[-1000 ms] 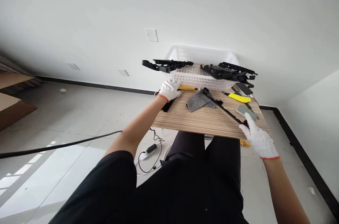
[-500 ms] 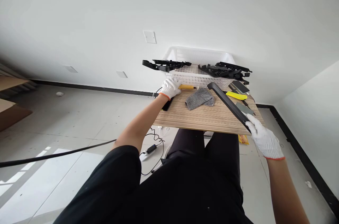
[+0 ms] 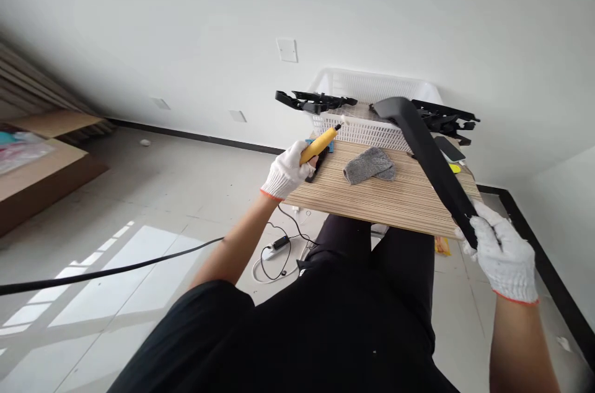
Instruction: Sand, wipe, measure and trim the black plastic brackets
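Observation:
My left hand (image 3: 287,172), in a white glove, is closed round a yellow-handled tool (image 3: 318,142) and holds it lifted over the left edge of the wooden table (image 3: 381,201). My right hand (image 3: 502,251), also gloved, grips the lower end of a long black plastic trim piece (image 3: 427,157). The piece slants up over the table toward the white basket (image 3: 367,126). A grey cloth (image 3: 369,165) lies on the table between my hands.
Black plastic parts (image 3: 312,100) stick out of both sides of the basket. A phone (image 3: 448,148) and a yellow item (image 3: 455,168) lie behind the trim piece. A black cable (image 3: 111,268) crosses the floor, and a cardboard box (image 3: 41,176) stands at the left.
My left hand has picked the yellow tool up off the table. My right hand has raised and pulled the black trim piece toward me, so it now stands steeper.

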### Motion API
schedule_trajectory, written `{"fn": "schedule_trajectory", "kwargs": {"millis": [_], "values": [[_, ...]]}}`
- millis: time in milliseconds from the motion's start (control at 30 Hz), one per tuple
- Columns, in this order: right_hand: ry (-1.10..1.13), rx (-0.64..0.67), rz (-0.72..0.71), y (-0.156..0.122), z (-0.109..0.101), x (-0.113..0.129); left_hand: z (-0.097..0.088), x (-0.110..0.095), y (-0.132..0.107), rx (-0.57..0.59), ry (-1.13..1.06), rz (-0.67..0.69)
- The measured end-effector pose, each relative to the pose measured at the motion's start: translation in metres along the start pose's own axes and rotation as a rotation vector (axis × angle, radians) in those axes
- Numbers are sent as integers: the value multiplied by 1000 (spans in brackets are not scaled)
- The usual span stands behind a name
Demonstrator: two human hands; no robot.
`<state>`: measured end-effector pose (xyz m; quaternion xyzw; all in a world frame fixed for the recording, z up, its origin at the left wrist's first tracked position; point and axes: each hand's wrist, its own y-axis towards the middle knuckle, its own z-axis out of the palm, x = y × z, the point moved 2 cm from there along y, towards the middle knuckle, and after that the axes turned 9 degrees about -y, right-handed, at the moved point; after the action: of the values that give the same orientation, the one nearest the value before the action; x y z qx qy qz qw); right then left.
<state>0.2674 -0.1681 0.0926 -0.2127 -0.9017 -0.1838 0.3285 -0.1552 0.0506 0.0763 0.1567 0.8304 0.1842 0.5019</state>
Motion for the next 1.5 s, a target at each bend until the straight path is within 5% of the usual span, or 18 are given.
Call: {"fn": "schedule_trajectory", "kwargs": {"millis": [167, 467, 700, 1000, 1267, 1500], "values": [[461, 343, 28, 14, 40, 46, -36, -7, -68, -118, -673, -373], [381, 683, -333, 42, 148, 168, -82, 1, -143, -489, -1258, -506], [399, 829, -450, 39, 220, 203, -92, 7, -181, -606, -1558, -558], [431, 910, -441, 33, 238, 205, -78, 20, -182, -767, -1389, -799], [384, 900, -446, 38, 244, 195, -68, 38, -179, -729, -1195, -833], [346, 900, -456, 39, 247, 191, -68, 29, -179, -626, -1352, -856]]}}
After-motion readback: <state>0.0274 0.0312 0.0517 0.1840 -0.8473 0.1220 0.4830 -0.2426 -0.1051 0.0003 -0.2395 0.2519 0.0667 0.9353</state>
